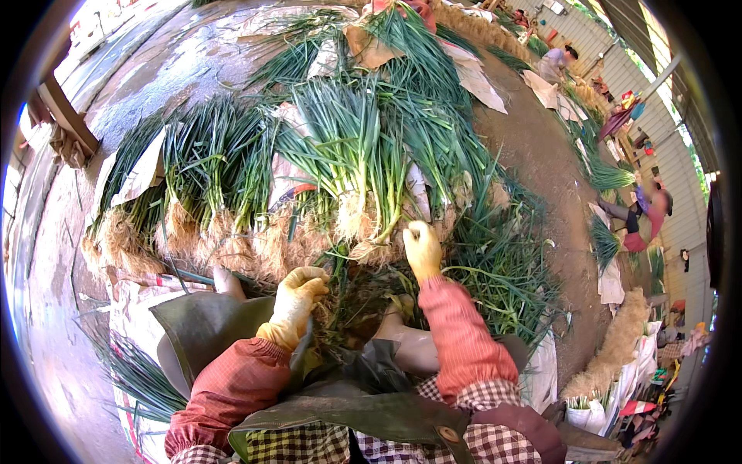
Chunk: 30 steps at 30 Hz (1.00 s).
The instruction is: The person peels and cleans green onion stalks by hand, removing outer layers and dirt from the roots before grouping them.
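Note:
Both hands wear pale yellow gloves. My left hand (297, 300) is closed above my left knee, fingers curled together; what they hold, if anything, is hidden. My right hand (422, 246) is also closed, just right of the root end of a green onion stalk (390, 220); I cannot make out anything inside its fingers. Directly ahead, a bunch of green onions (340, 151) lies with leaves pointing away and its pale roots (355, 216) toward me. More green onion bunches (220, 155) lie in a row to the left, their tan roots facing me.
Loose leaves (502, 271) heap up to the right of my hands. A dark green apron (209, 321) covers my lap. Farther bunches (402, 46) lie on sacking. At the right, other people (649, 213) sit among more green onions beside a corrugated wall (649, 77).

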Available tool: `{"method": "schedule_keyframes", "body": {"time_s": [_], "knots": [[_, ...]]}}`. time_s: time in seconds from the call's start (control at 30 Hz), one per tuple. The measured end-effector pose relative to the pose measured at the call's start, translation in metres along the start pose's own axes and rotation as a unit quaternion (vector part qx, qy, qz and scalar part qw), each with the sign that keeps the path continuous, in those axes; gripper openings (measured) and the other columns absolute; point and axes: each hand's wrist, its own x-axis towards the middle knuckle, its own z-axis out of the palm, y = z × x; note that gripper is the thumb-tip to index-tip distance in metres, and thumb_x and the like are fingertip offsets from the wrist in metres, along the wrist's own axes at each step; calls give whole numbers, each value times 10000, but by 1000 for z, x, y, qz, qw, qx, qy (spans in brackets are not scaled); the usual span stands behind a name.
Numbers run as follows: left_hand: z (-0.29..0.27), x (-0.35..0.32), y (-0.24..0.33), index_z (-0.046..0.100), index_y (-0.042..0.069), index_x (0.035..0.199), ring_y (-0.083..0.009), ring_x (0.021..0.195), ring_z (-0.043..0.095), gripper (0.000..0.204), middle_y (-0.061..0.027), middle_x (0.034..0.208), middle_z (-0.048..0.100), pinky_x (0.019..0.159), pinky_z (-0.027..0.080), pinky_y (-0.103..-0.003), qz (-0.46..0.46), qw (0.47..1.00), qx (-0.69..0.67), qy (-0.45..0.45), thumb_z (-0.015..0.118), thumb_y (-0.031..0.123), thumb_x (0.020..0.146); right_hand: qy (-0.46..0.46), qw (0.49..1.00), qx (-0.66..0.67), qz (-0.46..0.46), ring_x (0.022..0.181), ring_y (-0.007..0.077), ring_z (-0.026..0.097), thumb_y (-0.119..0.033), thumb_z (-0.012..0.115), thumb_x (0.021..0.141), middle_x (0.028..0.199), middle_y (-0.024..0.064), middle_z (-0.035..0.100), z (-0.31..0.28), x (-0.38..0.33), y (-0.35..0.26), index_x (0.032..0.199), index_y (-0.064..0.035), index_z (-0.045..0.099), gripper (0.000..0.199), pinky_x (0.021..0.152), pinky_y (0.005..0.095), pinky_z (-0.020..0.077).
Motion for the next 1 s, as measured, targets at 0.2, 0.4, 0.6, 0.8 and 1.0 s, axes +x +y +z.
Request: {"method": "schedule_keyframes", "body": {"time_s": [0.2, 0.4, 0.6, 0.8, 1.0], "knots": [[14, 14, -10, 563, 16, 1033, -120, 771, 561, 198, -68, 973, 608, 725, 447, -236, 80, 996, 27, -41, 516, 14, 840, -177, 951, -75, 243, 603, 228, 611, -291, 641, 659, 704, 132, 618, 32, 62, -13, 891, -10, 582, 370, 575, 317, 473], [33, 9, -2, 520, -1, 1117, -68, 751, 500, 280, -15, 857, 563, 659, 434, -207, 85, 996, -30, 1, 559, 144, 880, -280, 851, 352, 271, 400, 44, 416, -124, 660, 755, 624, -4, 546, 0, 2, -83, 848, -32, 595, 146, 339, 175, 373], [47, 16, -5, 564, 28, 998, -163, 635, 578, 389, -79, 776, 602, 598, 479, -250, -94, 969, -96, -206, 417, 384, 937, -381, 770, 463, 219, 395, 60, 402, -272, 568, 884, 556, -30, 479, -22, -40, -104, 825, -51, 586, 229, 360, 195, 297], [33, 21, -21, 581, 49, 921, -137, 474, 447, 345, -33, 634, 535, 454, 388, -260, -106, 991, -11, -77, 427, 358, 939, -209, 964, 97, -132, 431, 141, 506, -277, 542, 890, 550, 48, 541, -37, -64, -106, 794, -40, 579, 258, 389, 267, 400], [38, 33, -18, 523, 73, 831, -110, 405, 372, 309, -14, 554, 457, 376, 317, -248, -134, 985, -109, -19, 435, 350, 935, -290, 840, 85, -451, 639, 202, 590, -137, 586, 829, 747, 74, 587, -83, -130, -151, 879, -69, 617, 90, 517, 306, 487]]}}
